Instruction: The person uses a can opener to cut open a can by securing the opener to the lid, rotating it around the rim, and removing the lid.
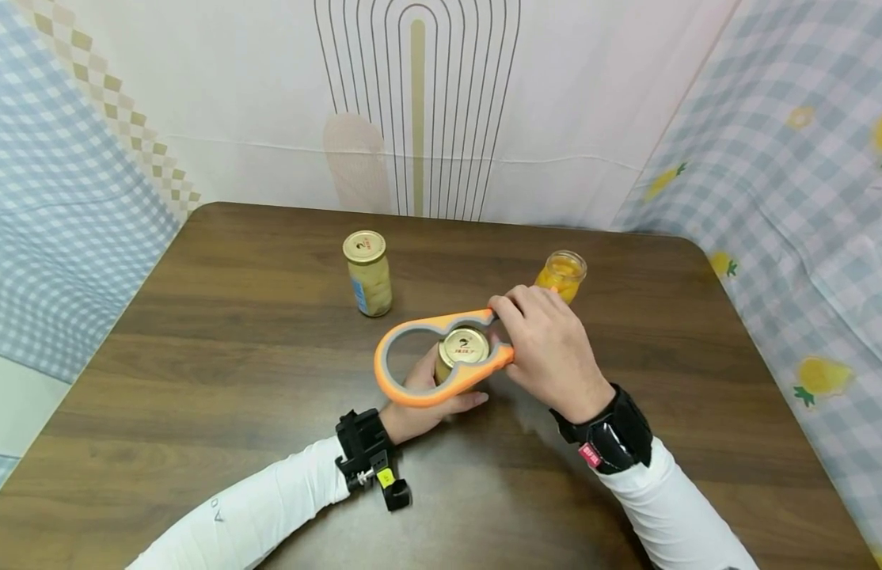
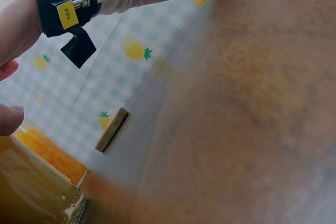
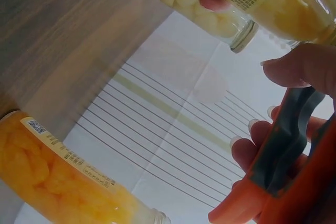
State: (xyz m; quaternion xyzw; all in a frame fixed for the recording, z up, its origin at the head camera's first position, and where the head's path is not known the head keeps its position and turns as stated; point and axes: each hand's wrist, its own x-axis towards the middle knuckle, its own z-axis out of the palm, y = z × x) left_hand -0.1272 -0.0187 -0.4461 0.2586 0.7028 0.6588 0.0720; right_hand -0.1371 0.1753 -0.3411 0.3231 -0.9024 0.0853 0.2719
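Closed jars [image 1: 373,286]: two
Open jar [image 1: 559,275]: one
Loose lid [image 2: 111,130]: one
Jar opener [image 1: 477,375]: one
Wrist straps [image 1: 615,435]: two
Sleeves [image 1: 249,507]: two
Bench [image 1: 199,380]: one

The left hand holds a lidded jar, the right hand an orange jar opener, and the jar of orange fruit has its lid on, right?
Not quite: the jar of orange fruit has no lid on, as the head view shows. The left hand does hold a lidded jar, and the right hand an orange jar opener.

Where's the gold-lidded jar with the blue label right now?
In the head view, the gold-lidded jar stands left of centre on the brown table, beyond the orange jar opener.
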